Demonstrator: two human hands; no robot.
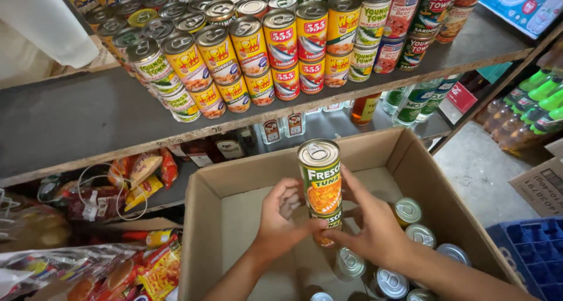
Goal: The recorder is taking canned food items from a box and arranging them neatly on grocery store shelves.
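Both my hands hold a stack of two green and orange cans (320, 183) above an open cardboard box (422, 178). My left hand (281, 219) grips the stack from the left, and my right hand (369, 225) wraps it from the right around the lower can. The top can stands upright with its pull-tab lid showing. Several more cans (407, 210) lie in the right and near part of the box.
A grey shelf (76, 119) above the box carries several rows of stacked tins (264, 48). Bottles (416, 98) stand on a lower shelf behind the box. Snack packets (141, 172) lie at left, a blue crate (533, 254) at lower right.
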